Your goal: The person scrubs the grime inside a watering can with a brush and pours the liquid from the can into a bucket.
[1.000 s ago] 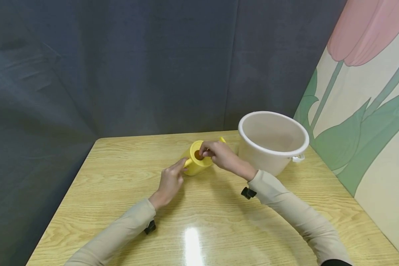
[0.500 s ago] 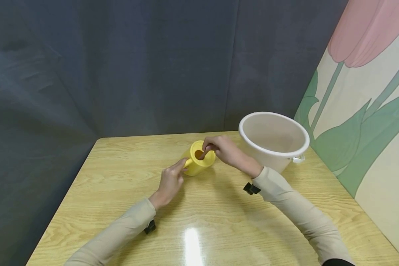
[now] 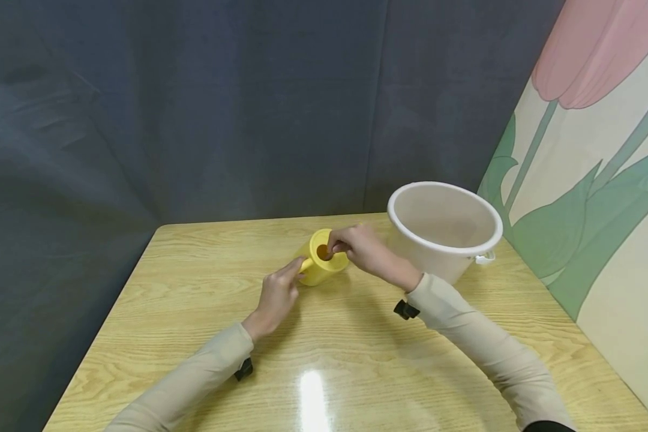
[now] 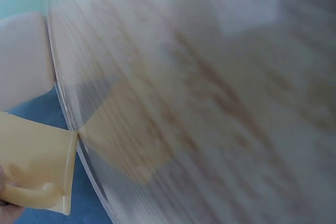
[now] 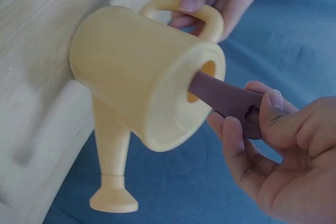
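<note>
A yellow watering can (image 3: 317, 275) stands upright near the far edge of the table; its handle is towards my left hand (image 3: 277, 297). The fingers of that hand grip the loop handle (image 5: 212, 24), seen best in the right wrist view. My right hand (image 3: 366, 253) is above the can's top. Between thumb and fingers it pinches the holed end of a flat brown tool handle (image 5: 226, 98). The handle's other end goes into the opening in the can's top, so its far part is hidden. The can's spout (image 5: 112, 150) shows in the right wrist view.
A white bucket (image 3: 421, 257) stands right of the watering can, close behind the right forearm. The wooden table (image 3: 205, 264) ends at a dark blue curtain (image 3: 259, 120) at the back. A wall with painted tulips (image 3: 583, 228) borders the right side.
My right hand drew up and to the right with the brown tool handle, then came slightly back towards the can. The left hand stays on the can's handle.
</note>
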`<state>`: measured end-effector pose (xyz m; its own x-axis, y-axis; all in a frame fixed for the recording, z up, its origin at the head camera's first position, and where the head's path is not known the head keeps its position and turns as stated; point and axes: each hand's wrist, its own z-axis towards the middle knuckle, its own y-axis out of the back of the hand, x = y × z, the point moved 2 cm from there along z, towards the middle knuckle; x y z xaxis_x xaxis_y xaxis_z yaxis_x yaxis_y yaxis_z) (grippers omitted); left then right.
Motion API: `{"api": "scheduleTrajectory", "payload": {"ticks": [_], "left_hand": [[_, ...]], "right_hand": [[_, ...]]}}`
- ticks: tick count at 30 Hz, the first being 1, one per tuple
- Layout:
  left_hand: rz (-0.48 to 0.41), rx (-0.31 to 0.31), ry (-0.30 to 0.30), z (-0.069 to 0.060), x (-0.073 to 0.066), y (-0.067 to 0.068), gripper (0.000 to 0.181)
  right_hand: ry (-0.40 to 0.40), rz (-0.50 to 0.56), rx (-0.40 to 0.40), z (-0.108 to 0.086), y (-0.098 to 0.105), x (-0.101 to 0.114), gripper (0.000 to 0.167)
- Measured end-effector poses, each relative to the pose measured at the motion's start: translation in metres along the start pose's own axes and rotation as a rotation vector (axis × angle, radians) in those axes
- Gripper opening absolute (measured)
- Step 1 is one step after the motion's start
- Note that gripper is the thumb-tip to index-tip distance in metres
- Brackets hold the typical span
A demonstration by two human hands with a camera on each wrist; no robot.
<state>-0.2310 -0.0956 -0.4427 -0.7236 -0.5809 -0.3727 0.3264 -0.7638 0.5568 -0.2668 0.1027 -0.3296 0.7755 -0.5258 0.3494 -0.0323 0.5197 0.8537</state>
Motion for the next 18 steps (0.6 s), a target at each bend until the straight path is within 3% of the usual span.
{"api": "scheduleTrajectory", "payload": {"ticks": [8,18], "left_hand": [[0.001,-0.002,-0.008,0.0,-0.001,0.0,0.052],[-0.022,0.014,0.005,0.0,-0.002,-0.001,0.052]], "right_hand": [[-0.029,0.004,0.036,0.0,-0.008,-0.003,0.018],[-0.038,0.062,0.049,-0.001,0.004,-0.001,0.018]]}}
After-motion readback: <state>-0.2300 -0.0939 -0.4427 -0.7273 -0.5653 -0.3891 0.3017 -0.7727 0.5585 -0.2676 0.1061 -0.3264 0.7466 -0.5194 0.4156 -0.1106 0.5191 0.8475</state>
